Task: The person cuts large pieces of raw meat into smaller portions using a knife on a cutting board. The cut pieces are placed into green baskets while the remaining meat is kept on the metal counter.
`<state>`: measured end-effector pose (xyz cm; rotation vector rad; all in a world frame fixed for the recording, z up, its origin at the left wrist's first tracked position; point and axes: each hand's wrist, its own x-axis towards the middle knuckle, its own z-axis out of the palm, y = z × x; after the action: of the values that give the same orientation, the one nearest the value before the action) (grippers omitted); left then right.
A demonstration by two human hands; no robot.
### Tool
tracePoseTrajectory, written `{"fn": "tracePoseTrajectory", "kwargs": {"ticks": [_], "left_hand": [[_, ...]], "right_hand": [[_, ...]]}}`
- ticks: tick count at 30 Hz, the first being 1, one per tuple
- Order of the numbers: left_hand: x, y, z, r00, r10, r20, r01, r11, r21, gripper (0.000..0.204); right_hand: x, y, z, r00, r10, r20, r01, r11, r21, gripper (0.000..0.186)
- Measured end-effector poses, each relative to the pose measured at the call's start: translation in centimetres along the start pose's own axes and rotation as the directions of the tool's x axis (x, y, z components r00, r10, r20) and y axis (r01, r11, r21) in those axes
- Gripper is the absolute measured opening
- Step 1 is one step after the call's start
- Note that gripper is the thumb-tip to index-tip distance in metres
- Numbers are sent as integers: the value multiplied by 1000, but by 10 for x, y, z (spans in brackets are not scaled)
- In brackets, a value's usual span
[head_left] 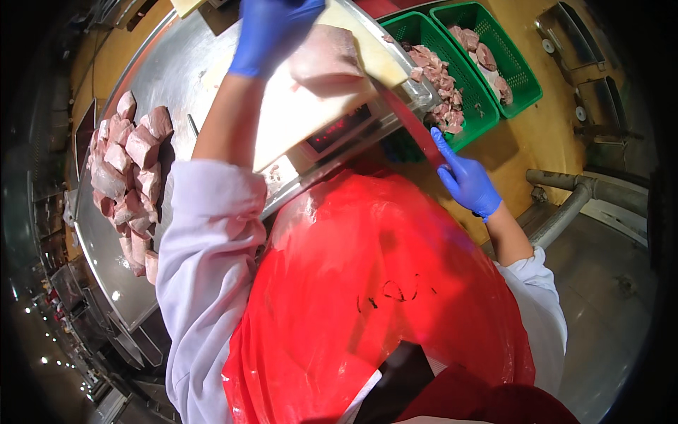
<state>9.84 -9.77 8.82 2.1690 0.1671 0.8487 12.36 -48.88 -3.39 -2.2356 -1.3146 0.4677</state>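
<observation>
The blue-gloved right hand (470,184) parts thumb and forefinger at a long, red-looking blade (409,123); I cannot tell its grip, nor that of the blue-gloved left hand (274,34), beside a pale pink meat slab (326,54) on a whitish board (282,116). Rightward stand two green perforated plastic crates (524,83).

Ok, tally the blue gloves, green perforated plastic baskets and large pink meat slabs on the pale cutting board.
Blue gloves: 2
Green perforated plastic baskets: 2
Large pink meat slab on the pale cutting board: 1
Total: 5
</observation>
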Motion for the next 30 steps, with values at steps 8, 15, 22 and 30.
{"fn": "tracePoseTrajectory", "kwargs": {"ticks": [8, 15, 22, 30], "left_hand": [[-7, -59, 87, 731, -660, 174, 218, 468, 857, 87], [-28, -89, 43, 703, -56, 709, -455, 730, 510, 121], [-83, -171, -61, 887, 175, -427, -67, 964, 258, 78], [-152, -135, -70, 776, 28, -630, 104, 980, 172, 66]], "right_hand": [[-39, 47, 28, 918, 389, -74, -264, 740, 618, 81], [-6, 67, 25, 920, 383, -87, -216, 679, 701, 82], [128, -10, 25, 946, -206, -251, 256, 949, 183, 80], [208, -59, 46, 903, -428, -20, 403, 865, -300, 82]]}}
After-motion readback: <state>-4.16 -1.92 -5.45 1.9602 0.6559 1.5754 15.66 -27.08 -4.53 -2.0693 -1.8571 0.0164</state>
